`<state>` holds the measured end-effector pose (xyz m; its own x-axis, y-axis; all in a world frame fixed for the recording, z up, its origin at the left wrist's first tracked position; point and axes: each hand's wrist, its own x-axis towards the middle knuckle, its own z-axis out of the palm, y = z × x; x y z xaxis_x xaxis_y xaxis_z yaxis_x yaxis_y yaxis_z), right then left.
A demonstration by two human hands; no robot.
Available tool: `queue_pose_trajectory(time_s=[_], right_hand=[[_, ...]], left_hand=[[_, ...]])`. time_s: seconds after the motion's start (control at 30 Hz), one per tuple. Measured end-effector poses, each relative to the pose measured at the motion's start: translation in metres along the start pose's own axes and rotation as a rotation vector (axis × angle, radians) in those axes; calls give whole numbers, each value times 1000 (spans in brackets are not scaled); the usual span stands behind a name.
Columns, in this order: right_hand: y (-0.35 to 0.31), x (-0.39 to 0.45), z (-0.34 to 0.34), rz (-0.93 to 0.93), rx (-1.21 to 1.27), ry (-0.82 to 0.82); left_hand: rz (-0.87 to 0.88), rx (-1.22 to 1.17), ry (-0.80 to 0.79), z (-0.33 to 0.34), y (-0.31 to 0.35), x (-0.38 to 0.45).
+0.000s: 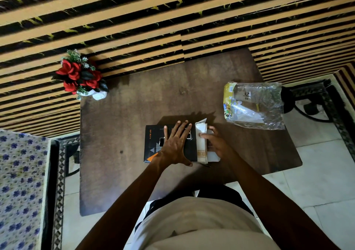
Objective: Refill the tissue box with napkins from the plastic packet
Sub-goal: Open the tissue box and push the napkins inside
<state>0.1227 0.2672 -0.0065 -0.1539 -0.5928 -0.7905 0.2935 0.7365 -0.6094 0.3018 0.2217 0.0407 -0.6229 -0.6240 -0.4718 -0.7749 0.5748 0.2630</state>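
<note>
Pressing flat with fingers spread, the left hand (175, 144) covers the black "INFINITY" tissue box (153, 144); the right hand (215, 144) pinches napkins (201, 136) at its end, near the table (134, 115) front edge; packet (253, 105) writing unclear.

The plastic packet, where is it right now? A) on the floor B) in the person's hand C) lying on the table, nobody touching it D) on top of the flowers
C: the plastic packet lies on the table, far right, away from both hands, which are at the tissue box.
</note>
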Motion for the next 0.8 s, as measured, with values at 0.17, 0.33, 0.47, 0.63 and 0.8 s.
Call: queue_pose_trajectory(time_s=[0.17,0.33,0.47,0.63,0.8], right_hand=[[-6,5,-3,55,-64,3],[-13,3,-10,93,-114,-82],[-20,3,-2,106,-111,-40],[-23,5,14,131,-115,-15],[-24,3,29,133,-221,-18]], left_hand=[[4,-8,2,1,-2,1],[3,-7,4,2,-3,2],[1,-16,2,1,-3,2],[-1,-32,8,-2,-1,3],[-6,-39,-1,-5,2,3]])
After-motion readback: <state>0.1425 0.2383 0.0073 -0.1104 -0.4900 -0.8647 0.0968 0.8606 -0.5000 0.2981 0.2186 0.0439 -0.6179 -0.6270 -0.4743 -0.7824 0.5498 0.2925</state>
